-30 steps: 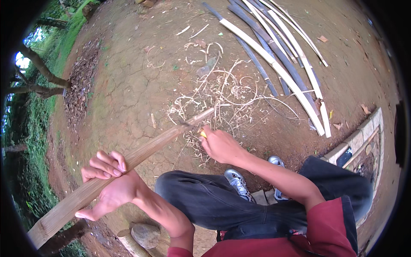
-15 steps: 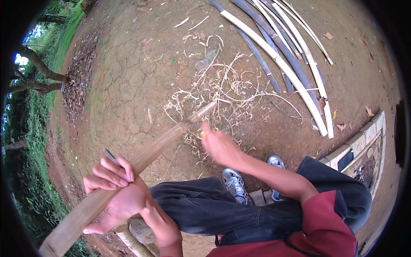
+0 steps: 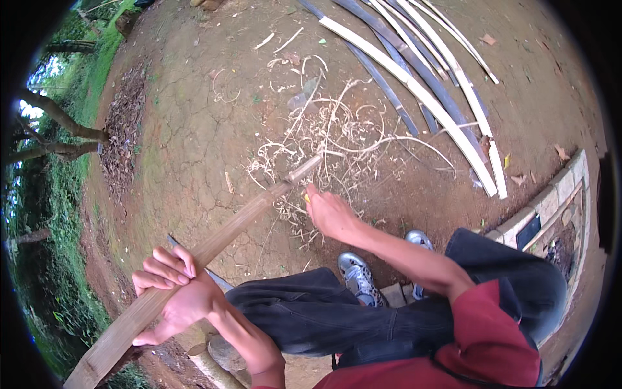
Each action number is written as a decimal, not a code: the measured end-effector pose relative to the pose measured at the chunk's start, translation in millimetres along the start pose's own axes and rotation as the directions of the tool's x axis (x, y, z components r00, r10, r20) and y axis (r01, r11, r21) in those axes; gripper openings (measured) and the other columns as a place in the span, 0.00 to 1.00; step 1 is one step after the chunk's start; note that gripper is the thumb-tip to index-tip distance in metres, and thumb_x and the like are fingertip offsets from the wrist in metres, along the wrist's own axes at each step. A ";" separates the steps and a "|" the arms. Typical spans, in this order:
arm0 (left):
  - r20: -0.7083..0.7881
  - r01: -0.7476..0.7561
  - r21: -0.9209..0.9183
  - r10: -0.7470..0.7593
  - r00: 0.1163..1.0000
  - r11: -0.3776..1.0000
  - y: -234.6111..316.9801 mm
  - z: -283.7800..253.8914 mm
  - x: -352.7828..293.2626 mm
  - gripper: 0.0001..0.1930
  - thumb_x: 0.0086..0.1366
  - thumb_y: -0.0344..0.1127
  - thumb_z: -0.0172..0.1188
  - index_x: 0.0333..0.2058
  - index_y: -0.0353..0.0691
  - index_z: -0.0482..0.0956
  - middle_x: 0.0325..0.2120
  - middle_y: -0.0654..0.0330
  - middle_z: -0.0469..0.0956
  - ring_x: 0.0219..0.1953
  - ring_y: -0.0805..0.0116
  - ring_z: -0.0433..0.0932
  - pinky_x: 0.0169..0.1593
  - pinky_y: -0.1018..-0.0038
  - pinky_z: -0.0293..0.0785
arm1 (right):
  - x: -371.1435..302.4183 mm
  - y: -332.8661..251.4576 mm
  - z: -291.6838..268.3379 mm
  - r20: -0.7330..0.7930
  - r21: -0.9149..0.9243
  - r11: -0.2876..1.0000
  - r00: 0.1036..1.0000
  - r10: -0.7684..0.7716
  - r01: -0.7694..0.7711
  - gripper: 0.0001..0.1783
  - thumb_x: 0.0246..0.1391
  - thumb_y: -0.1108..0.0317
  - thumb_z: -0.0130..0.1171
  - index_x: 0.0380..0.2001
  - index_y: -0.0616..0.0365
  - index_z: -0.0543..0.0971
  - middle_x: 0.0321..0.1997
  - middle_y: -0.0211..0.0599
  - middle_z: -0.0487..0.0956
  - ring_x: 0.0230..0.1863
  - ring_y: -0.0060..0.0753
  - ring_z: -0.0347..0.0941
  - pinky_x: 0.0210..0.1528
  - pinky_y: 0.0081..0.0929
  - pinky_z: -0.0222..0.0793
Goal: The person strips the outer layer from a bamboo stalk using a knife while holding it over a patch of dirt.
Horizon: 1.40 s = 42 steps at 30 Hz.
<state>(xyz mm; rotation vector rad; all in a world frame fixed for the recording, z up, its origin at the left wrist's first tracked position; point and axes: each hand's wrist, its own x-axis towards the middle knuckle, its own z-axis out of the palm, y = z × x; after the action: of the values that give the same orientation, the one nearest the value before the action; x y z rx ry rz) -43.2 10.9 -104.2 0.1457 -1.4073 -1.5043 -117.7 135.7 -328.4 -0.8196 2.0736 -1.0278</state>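
A long split bamboo strip (image 3: 243,220) slants from the lower left up toward the middle, with a darker joint near its far end. My left hand (image 3: 178,295) is closed around its near part, fingers over the top and thumb below. Close to the far end, my right hand (image 3: 334,214) is closed on a small tool, of which only a yellow bit (image 3: 307,198) shows. Its working end is hidden, so I cannot tell whether it touches the bamboo. Beyond the strip's tip lie curled pale shavings (image 3: 353,123) on the ground.
Several long bamboo strips (image 3: 447,117), pale and dark, lie at the far right. A stone border (image 3: 564,185) runs along the right, with a dark phone-like slab (image 3: 528,232) on it. A cut log (image 3: 210,366) sits at the lower left; tree branches (image 3: 71,123) stand farther left.
The view has shifted slightly, moving the ground things a little. My right hand remains near the strip's far end, and my left hand keeps its hold.
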 end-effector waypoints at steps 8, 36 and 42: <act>0.089 -0.037 -0.010 0.038 0.995 0.999 -2.9 6.4 -2.3 0.42 0.51 0.83 0.32 0.17 0.41 0.58 0.11 0.63 0.56 0.14 0.75 0.53 0.13 0.80 0.52 | 14.1 30.1 11.9 -0.054 -0.055 0.997 0.998 0.043 -0.046 0.09 0.57 0.78 0.42 0.39 0.73 0.65 0.14 0.45 0.74 0.14 0.43 0.72 0.14 0.36 0.70; 0.017 0.030 0.109 -0.032 0.999 0.994 8.9 18.9 13.0 0.41 0.49 0.83 0.38 0.16 0.43 0.56 0.10 0.65 0.52 0.14 0.75 0.51 0.14 0.82 0.49 | 32.2 90.5 42.9 0.079 -0.034 0.981 0.978 0.194 -0.192 0.16 0.65 0.68 0.37 0.44 0.74 0.64 0.15 0.48 0.73 0.14 0.46 0.71 0.17 0.38 0.70; 0.018 0.031 0.110 -0.033 0.999 0.993 6.5 16.3 16.7 0.40 0.49 0.82 0.38 0.16 0.43 0.55 0.10 0.65 0.52 0.14 0.75 0.50 0.14 0.81 0.49 | 6.6 -2.6 -15.1 0.089 0.297 0.951 0.995 0.056 -0.080 0.15 0.63 0.70 0.40 0.43 0.77 0.64 0.12 0.47 0.73 0.13 0.48 0.71 0.16 0.42 0.67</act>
<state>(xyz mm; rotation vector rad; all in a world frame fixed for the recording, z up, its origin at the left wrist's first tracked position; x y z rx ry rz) -58.4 11.3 -85.3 0.2221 -1.5106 -1.4585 -132.7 135.6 -321.1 -0.6189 1.8067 -1.2155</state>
